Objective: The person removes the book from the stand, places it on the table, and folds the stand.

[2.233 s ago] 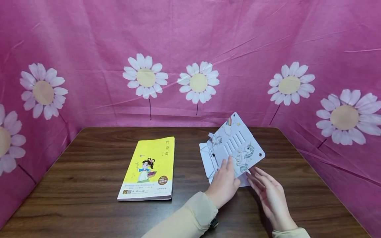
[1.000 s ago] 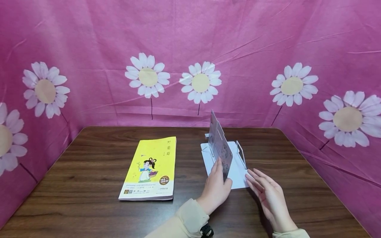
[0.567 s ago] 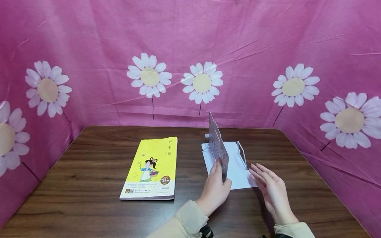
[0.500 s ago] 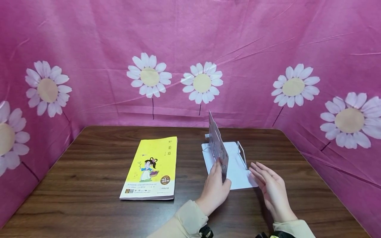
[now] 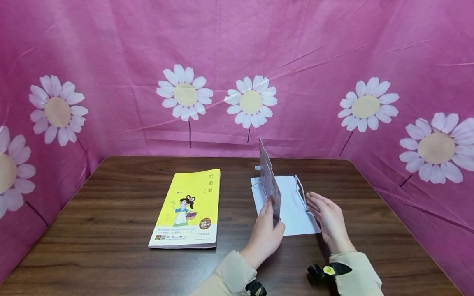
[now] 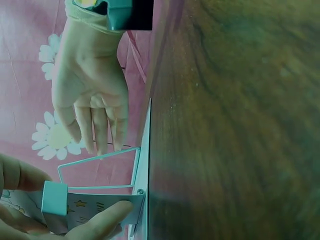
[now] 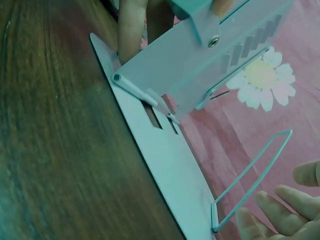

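A white book stand lies with its base plate (image 5: pixel 296 224) on the table. Its unicorn-printed back panel (image 5: pixel 267 176) is tilted up almost edge-on in the head view, and its plain side faces the right wrist view. My left hand (image 5: pixel 263 238) pinches the panel's near edge between thumb and fingers. A thin wire support (image 5: pixel 302 193) rises from the base's right side. Beside this wire is my right hand (image 5: pixel 328 222), fingers loosely bent with the tips right at it. In the right wrist view, those fingertips (image 7: pixel 280 215) are close to the wire loop (image 7: pixel 260 185).
A yellow book (image 5: pixel 187 205) with a cartoon figure on its cover lies left of the stand on the brown wooden table (image 5: pixel 111 213). Behind hangs a pink cloth (image 5: pixel 303 49) printed with daisies. Both wrists carry black straps.
The panel has swung up from leaning right to nearly upright, uncovering the base and wire support. My left hand shifted left with it. My right hand moved forward from the base's corner to the wire.
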Tool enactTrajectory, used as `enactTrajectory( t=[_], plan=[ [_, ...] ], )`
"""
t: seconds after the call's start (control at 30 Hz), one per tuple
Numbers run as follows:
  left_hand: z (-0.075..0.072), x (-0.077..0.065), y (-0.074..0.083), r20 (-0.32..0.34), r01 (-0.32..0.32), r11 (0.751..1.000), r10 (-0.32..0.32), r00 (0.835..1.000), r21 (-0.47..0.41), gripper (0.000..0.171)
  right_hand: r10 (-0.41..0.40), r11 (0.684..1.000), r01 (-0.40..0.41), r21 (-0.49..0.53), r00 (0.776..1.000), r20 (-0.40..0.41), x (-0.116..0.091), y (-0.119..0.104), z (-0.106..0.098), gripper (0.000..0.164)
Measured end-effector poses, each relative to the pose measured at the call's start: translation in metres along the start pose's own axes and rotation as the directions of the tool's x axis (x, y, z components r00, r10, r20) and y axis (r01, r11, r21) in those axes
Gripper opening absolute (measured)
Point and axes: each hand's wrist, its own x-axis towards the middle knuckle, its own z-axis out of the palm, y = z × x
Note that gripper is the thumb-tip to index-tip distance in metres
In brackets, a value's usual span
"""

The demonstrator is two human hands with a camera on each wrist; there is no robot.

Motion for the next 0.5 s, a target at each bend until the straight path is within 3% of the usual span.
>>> enactTrajectory(
  t=[0.13,0.5],
  plan=[
    [-0.002,0.001,-0.001,-0.004,0.000,1.000,0.000,1.000,-0.017,0.070,-0.006,0.997,0.009,-0.076,0.999,0.044,0.003,0.003,0.001,0.048],
    [-0.006,0.004,-0.004,0.016,0.032,0.999,-0.032,0.999,-0.031,0.071,-0.011,0.949,0.032,-0.314,0.997,0.071,0.004,0.011,0.003,0.044]
  ],
)
